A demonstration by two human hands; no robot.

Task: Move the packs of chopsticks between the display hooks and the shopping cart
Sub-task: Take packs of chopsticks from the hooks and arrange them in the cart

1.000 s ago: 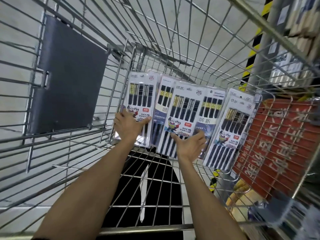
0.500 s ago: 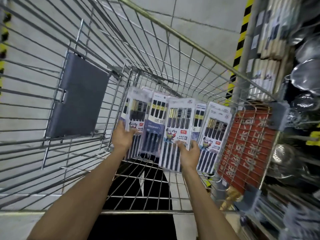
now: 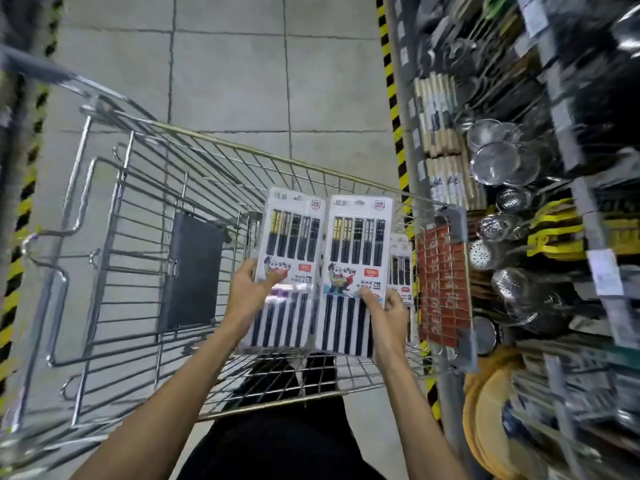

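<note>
My left hand (image 3: 250, 296) grips one white pack of dark chopsticks (image 3: 289, 244) by its left edge. My right hand (image 3: 387, 315) pinches a second, matching pack (image 3: 356, 251) near its middle. Both packs are raised side by side above the wire shopping cart (image 3: 221, 157). Behind the right pack, another chopstick pack (image 3: 401, 268) stands inside the cart against its right wall. No display hooks can be made out in the blurred shelving on the right.
A dark grey flap (image 3: 192, 271) hangs on the cart's inner wire panel. A red sign (image 3: 443, 285) is fixed to the cart's right side. Shelves (image 3: 519, 202) of metal strainers and wooden utensils stand at right. Yellow-black floor tape (image 3: 391, 98) borders them.
Both hands have lifted a pack each up out of the cart. My view has pulled back and up, so the whole cart and the shelving now show.
</note>
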